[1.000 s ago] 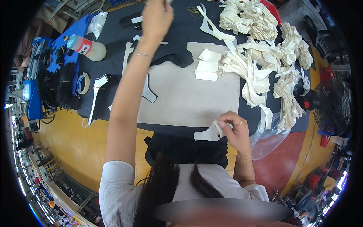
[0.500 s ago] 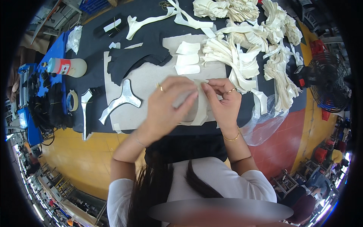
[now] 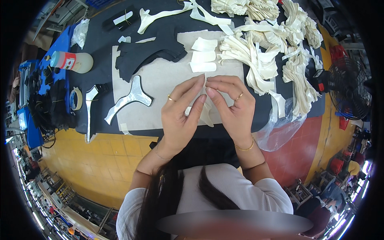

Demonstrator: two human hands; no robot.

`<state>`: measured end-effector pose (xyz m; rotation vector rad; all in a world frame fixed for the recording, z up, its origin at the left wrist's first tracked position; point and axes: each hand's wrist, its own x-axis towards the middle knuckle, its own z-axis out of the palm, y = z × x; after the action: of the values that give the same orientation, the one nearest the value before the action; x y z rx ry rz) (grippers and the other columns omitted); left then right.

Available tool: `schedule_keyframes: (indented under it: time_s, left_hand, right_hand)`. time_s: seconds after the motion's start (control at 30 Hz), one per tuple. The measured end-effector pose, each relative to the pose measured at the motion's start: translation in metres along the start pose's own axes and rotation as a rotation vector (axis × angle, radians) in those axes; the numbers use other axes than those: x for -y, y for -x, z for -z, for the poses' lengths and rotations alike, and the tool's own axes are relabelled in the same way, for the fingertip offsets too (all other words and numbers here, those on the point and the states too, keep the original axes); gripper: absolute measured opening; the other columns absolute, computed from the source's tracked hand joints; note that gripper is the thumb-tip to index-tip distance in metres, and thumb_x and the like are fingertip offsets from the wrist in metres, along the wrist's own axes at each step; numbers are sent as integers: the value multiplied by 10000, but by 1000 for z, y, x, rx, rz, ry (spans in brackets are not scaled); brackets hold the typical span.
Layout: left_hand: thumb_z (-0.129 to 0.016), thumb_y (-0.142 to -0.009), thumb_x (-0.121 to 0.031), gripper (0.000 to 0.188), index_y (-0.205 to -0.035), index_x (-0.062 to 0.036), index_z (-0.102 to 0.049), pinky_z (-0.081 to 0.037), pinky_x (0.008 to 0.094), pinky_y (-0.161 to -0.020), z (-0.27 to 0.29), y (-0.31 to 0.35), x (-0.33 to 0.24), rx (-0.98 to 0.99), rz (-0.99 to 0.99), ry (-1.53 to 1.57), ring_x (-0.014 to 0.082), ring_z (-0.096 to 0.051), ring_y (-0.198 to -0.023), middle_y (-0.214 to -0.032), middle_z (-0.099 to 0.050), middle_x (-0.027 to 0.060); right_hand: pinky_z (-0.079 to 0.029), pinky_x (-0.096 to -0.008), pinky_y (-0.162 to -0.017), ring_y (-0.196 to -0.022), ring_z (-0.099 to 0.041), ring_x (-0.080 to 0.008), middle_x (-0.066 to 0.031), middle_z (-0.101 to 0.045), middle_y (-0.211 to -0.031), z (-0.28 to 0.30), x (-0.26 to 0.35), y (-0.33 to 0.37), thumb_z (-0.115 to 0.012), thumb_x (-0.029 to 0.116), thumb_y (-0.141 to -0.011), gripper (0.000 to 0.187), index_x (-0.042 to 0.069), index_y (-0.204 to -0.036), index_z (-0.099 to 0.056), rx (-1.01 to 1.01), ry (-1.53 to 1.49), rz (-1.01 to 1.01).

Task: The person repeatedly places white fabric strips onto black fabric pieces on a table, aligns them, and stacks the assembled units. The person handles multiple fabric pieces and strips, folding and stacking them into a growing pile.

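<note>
My left hand (image 3: 180, 108) and my right hand (image 3: 234, 106) meet over the light grey board (image 3: 156, 80). Between their fingertips they pinch a cream cut piece (image 3: 206, 114), whose top edge stands up at the fingers while its lower end hangs below. My fingers hide much of it. Just beyond the hands lie several small white patches (image 3: 203, 67). To the left, a silver three-armed template (image 3: 136, 97) rests on the board, with dark curved fabric pieces (image 3: 130, 60) behind it.
Bundled cream pieces (image 3: 258, 72) crowd the right side, near a clear plastic bag (image 3: 280, 128) and a black fan (image 3: 350, 88). At left stand a jar (image 3: 82, 63) with a red label, a tape roll (image 3: 75, 99) and a long silver template (image 3: 89, 116).
My left hand, blurred and apart from the top edge before, has come in beside the right. Its fingers now pinch the cream piece too, and the piece has been lifted and folded upright.
</note>
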<state>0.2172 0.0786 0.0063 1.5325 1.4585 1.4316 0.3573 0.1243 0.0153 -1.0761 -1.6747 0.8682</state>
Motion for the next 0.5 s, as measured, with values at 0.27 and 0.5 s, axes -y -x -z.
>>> schedule_keyframes:
  time_s: [0.27,0.5]
  left_hand:
    - [-685,-834,99,412,-1237,17,-663,-555,336,-809,-5,0,3,-67,-232,-285,291,-664,-1009,-1153,-661,165]
    - [-687,-849,89,348,-1187,7,-701,-546,298,-748,1,-4,6,-55,-339,-417,235,-667,-890,-1083,-679,142]
  right_hand:
    - [-522,-304,-758,-875,-665,-218,-84,-685,-995,-2,6,1,-781,-25,-776,182,33,-943,-738,-40,183,159]
    - [-521,-296,-750,-864,-660,-206,-93,-656,-1011,4,6,1,-781,-15,-789,172,28,-945,-725,19,199,151]
